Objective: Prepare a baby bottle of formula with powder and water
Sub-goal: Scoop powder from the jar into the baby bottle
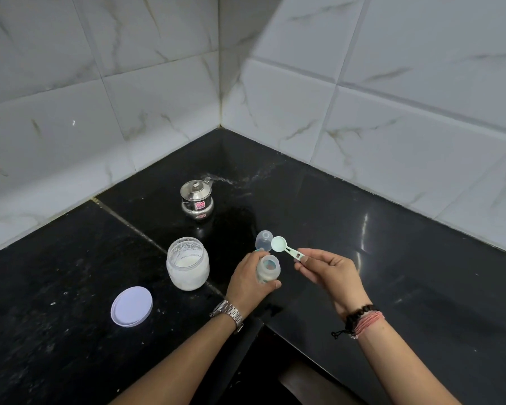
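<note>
My left hand (247, 280) wraps around an open baby bottle (268, 269) that stands on the black counter (362, 258). My right hand (329, 271) pinches the handle of a pale green measuring scoop (284, 247), whose bowl hovers just above and behind the bottle's mouth. The bowl faces the camera and looks empty. A clear jar of white formula powder (187, 263) stands open to the left of the bottle. Its white lid (132, 306) lies flat nearer the front. The bottle's clear cap (264, 239) rests on the counter behind the scoop.
A small steel pot with a lid (197, 199) stands further back toward the corner. Marbled white tiled walls (158, 97) meet behind it. The counter is L-shaped, with its inner front edge just below my wrists.
</note>
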